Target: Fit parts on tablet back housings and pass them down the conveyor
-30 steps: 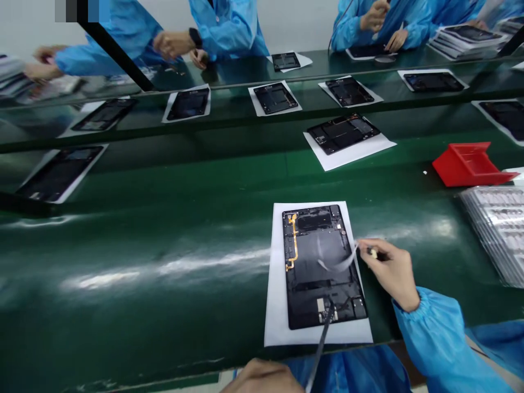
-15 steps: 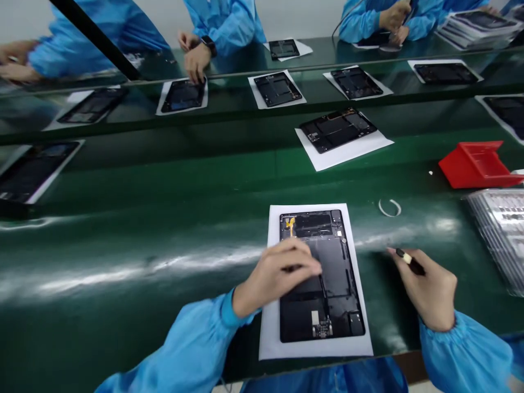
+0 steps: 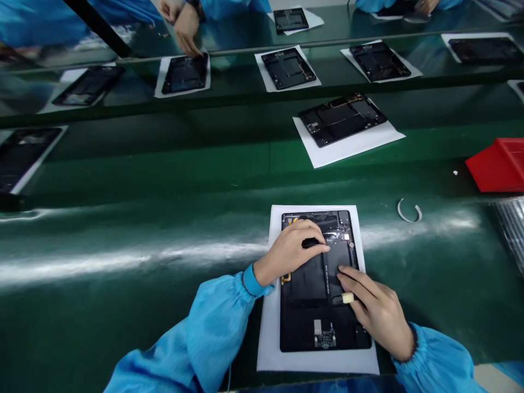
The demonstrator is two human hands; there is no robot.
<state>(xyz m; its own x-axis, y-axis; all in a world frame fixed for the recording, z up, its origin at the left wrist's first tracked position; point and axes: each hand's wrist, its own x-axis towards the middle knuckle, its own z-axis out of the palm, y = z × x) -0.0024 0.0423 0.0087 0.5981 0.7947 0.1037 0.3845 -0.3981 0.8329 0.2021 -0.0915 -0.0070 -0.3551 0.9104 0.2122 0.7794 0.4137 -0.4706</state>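
An opened tablet (image 3: 303,322) lies on a white sheet (image 3: 268,349) in front of me, its dark inside facing up. My left hand (image 3: 297,245) reaches over its upper half, thumb and forefinger pinched at the upper end of a thin black flat cable (image 3: 327,278) running down the middle. My right hand (image 3: 374,305) rests over the tablet's right side, its fingertips touching the inside near the cable. Between its fingers is a small dark tool with a cream-coloured band (image 3: 347,297); its exact kind is unclear. A small circuit board (image 3: 325,338) shows near the tablet's lower edge.
Another opened tablet (image 3: 341,120) lies on paper farther back. A curved white strip (image 3: 409,212) is to the right, with a red bin (image 3: 499,166) and clear plastic trays (image 3: 511,226) beyond. Several tablets line the raised shelf, where a co-worker's hand (image 3: 187,30) touches one.
My right hand has moved left from the green table onto the tablet, carrying the dark tool. My left hand has shifted up along the tablet. The camera view has moved slightly.
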